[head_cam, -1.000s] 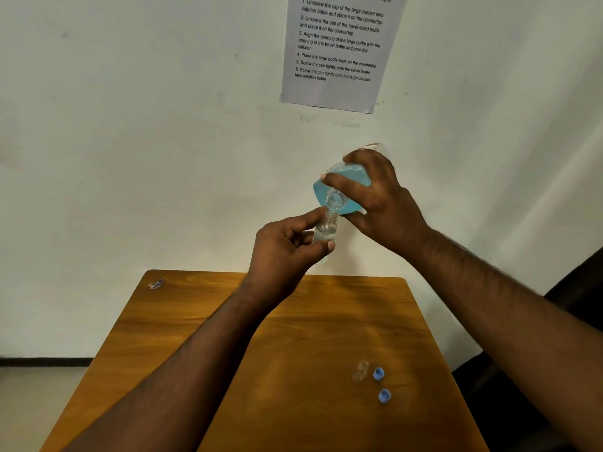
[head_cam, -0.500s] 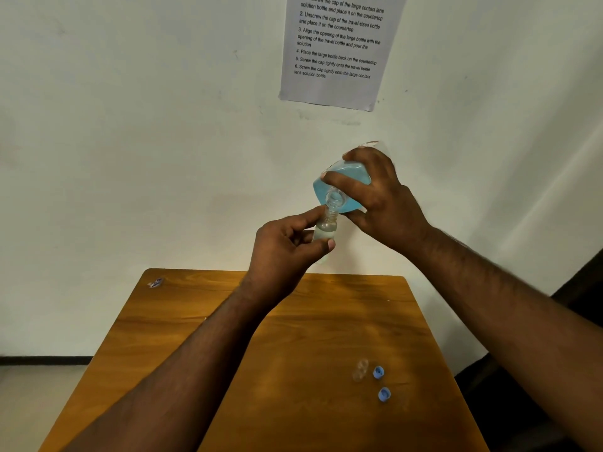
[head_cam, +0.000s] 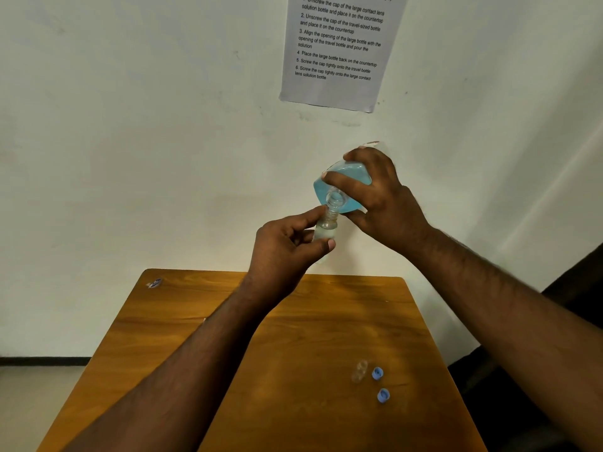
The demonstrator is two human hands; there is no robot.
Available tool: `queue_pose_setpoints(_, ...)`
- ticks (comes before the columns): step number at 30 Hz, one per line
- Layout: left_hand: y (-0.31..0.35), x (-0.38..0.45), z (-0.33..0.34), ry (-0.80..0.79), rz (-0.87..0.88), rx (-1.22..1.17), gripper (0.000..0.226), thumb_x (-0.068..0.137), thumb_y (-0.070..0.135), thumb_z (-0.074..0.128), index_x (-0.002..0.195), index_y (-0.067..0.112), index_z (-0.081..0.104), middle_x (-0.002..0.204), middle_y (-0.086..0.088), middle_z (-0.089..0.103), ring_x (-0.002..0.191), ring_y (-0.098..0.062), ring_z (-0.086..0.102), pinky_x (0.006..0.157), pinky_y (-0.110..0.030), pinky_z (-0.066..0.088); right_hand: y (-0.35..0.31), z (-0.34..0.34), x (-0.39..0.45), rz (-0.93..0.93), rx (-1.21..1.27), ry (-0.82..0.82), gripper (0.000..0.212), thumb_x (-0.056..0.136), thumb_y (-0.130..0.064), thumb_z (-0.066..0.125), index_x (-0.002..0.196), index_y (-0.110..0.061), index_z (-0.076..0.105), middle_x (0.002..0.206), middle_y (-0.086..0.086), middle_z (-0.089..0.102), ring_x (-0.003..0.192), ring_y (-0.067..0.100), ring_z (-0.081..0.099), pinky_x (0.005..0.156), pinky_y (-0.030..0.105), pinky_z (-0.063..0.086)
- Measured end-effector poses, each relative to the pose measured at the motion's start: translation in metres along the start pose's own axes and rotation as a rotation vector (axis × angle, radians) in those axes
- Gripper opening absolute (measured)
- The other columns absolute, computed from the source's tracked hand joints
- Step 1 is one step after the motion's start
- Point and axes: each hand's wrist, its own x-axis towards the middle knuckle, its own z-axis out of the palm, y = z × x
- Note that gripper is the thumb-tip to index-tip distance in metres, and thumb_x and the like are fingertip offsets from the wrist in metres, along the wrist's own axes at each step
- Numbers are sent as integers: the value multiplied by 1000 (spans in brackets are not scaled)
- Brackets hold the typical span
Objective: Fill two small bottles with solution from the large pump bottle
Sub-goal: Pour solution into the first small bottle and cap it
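My right hand (head_cam: pixel 381 203) grips the large clear bottle (head_cam: pixel 339 181) of blue solution, tipped mouth-down in the air above the table's far edge. Its open neck rests on the mouth of a small clear bottle (head_cam: pixel 326 228), which my left hand (head_cam: pixel 287 252) holds upright between thumb and fingers. Clear-looking liquid shows in the small bottle's upper part; my fingers hide its base. A second small clear bottle (head_cam: pixel 359 370) stands on the wooden table (head_cam: pixel 293 353) at the right.
Two blue caps (head_cam: pixel 377 373) (head_cam: pixel 383 395) lie on the table beside the standing small bottle. A small wrapper-like scrap (head_cam: pixel 154 283) sits at the far left corner. An instruction sheet (head_cam: pixel 339 50) hangs on the white wall just behind the table.
None beyond a slight upward drift of both hands and bottles in the view; the pouring pose is unchanged.
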Motion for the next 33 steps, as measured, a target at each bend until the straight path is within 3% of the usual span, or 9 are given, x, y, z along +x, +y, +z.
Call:
queue_pose_setpoints(17, 5, -3, -1, 17, 30, -37, 49, 81, 6, 76, 128, 10, 64, 117, 4, 71, 94, -15, 72, 85, -37, 60, -1, -1, 0, -10, -6, 16, 58, 75, -15, 78, 128, -16, 56, 130, 24, 47, 125, 37, 41, 74, 44, 57)
queue_pose_setpoints(23, 5, -7, -2, 5, 28, -42, 48, 82, 8, 76, 128, 11, 63, 110, 11, 72, 92, -12, 72, 83, -32, 60, -2, 4, -3, 12, 31, 33, 59, 75, -18, 78, 129, -16, 55, 131, 23, 47, 124, 36, 41, 76, 45, 58)
queue_pose_setpoints(33, -13, -23, -5, -17, -33, -135, 50, 80, -4, 74, 127, 5, 62, 118, -5, 71, 102, -16, 71, 89, -42, 59, -13, 28, -29, 113, 214, -7, 65, 76, -30, 78, 133, -20, 49, 133, 16, 44, 125, 28, 40, 78, 45, 59)
